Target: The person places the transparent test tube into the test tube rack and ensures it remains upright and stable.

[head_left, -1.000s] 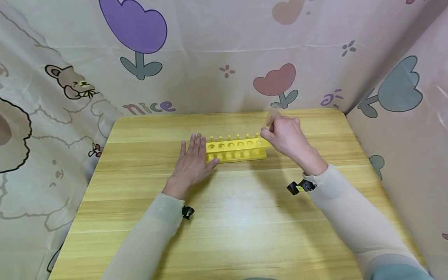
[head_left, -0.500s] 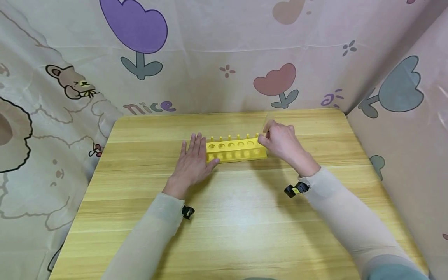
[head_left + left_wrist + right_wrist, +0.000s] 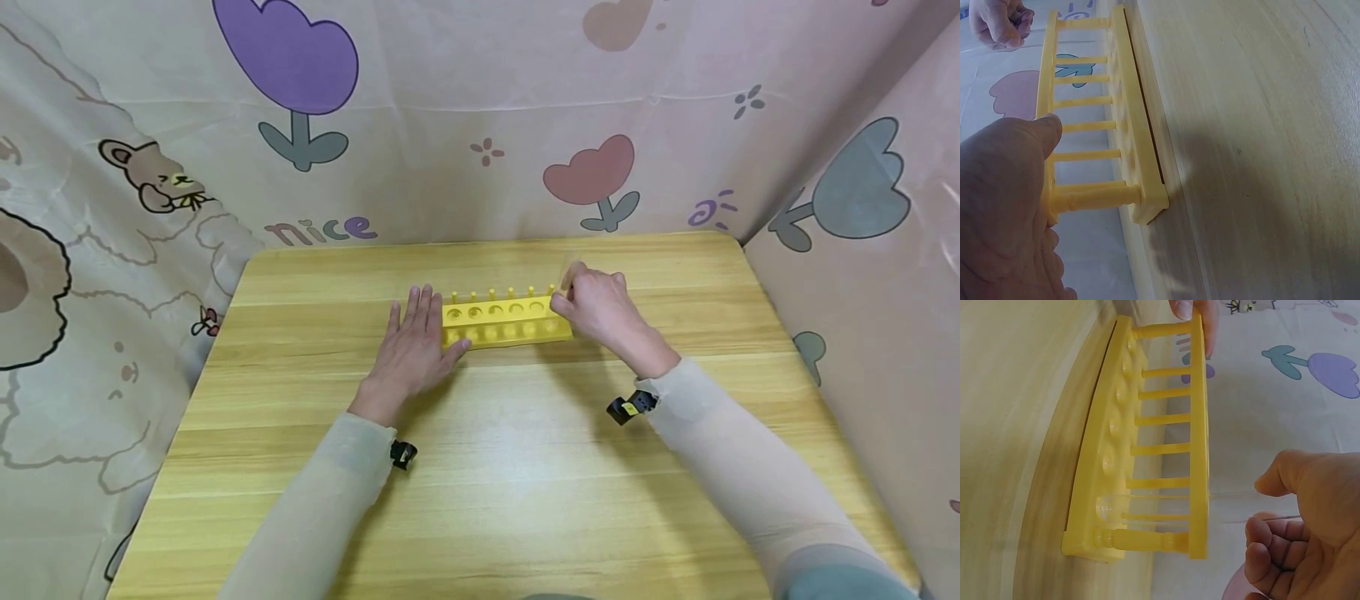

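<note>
A yellow test tube rack (image 3: 506, 323) stands on the table, with a row of round holes along its upper plate. At its left end rests my left hand (image 3: 408, 350), fingers straight and thumb against the front edge of the upper plate. My right hand (image 3: 598, 307) pinches a clear test tube (image 3: 1229, 506) near its upper part, above the rack's right end. In the right wrist view, the tube passes through the end hole, its rounded bottom close to the lower tier. The head view shows only the tube's faint top behind the fingers.
The wooden table (image 3: 480, 483) ends at a patterned cloth backdrop (image 3: 450, 108) behind the rack. More of this cloth hangs along both sides. Thin pegs (image 3: 511, 293) stick up along the rack's back edge.
My right hand has moved down and slightly left, lowering the tube at the rack's right end. My left hand and the rack have stayed put.
</note>
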`<state>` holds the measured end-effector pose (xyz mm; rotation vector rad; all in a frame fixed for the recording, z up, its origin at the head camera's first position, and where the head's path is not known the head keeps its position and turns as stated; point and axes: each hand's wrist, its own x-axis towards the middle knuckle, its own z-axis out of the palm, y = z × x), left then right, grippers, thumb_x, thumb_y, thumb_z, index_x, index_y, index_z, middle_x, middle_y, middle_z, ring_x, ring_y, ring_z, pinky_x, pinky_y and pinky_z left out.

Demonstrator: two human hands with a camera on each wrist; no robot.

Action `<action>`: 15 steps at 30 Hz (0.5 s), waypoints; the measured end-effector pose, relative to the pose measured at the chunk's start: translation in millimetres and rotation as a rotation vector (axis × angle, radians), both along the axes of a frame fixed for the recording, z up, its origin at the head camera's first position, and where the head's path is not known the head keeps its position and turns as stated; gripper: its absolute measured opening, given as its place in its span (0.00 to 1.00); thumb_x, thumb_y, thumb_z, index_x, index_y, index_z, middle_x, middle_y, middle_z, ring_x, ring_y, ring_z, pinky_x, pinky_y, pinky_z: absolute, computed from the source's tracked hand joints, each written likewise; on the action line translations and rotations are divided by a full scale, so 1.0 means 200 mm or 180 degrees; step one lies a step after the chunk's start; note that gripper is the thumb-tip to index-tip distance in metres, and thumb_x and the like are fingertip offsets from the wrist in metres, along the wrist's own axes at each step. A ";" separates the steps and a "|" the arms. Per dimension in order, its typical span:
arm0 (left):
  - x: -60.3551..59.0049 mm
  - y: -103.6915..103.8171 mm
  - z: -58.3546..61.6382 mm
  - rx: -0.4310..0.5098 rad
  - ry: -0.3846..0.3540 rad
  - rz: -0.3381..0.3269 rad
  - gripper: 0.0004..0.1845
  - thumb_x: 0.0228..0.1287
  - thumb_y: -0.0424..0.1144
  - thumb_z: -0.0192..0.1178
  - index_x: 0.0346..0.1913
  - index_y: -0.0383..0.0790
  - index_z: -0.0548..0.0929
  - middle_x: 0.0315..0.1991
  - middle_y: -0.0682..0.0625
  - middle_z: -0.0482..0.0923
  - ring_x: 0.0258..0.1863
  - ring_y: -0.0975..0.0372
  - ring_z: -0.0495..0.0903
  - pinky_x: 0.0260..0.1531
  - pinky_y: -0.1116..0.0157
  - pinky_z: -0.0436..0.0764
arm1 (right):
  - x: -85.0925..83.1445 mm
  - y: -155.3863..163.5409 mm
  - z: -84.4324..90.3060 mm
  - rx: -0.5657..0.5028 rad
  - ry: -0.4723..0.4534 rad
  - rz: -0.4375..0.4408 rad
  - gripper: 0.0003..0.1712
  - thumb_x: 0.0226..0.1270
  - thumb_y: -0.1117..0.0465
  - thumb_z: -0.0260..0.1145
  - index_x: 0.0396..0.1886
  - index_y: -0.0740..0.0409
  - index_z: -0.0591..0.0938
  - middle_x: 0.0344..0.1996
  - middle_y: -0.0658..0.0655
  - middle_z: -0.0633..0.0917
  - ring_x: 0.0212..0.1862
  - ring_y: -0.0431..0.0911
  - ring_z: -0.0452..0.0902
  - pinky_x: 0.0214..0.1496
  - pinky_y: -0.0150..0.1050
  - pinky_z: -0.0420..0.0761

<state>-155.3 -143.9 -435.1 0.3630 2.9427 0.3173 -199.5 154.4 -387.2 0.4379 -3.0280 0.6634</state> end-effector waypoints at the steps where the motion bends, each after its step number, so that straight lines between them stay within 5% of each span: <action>1: 0.00 0.00 0.00 0.0004 -0.0002 -0.0001 0.51 0.81 0.67 0.41 0.85 0.36 0.32 0.86 0.41 0.25 0.85 0.50 0.24 0.83 0.46 0.27 | 0.00 0.00 0.00 0.0002 -0.0002 0.0003 0.11 0.70 0.57 0.59 0.43 0.60 0.78 0.26 0.54 0.83 0.34 0.52 0.79 0.52 0.55 0.69; 15: 0.00 0.00 0.00 -0.0013 -0.0044 0.0003 0.51 0.81 0.68 0.39 0.85 0.36 0.32 0.86 0.40 0.25 0.85 0.50 0.24 0.83 0.46 0.26 | 0.01 -0.01 -0.01 0.0019 -0.0038 0.0012 0.11 0.70 0.57 0.59 0.44 0.60 0.78 0.24 0.54 0.82 0.33 0.52 0.80 0.51 0.54 0.68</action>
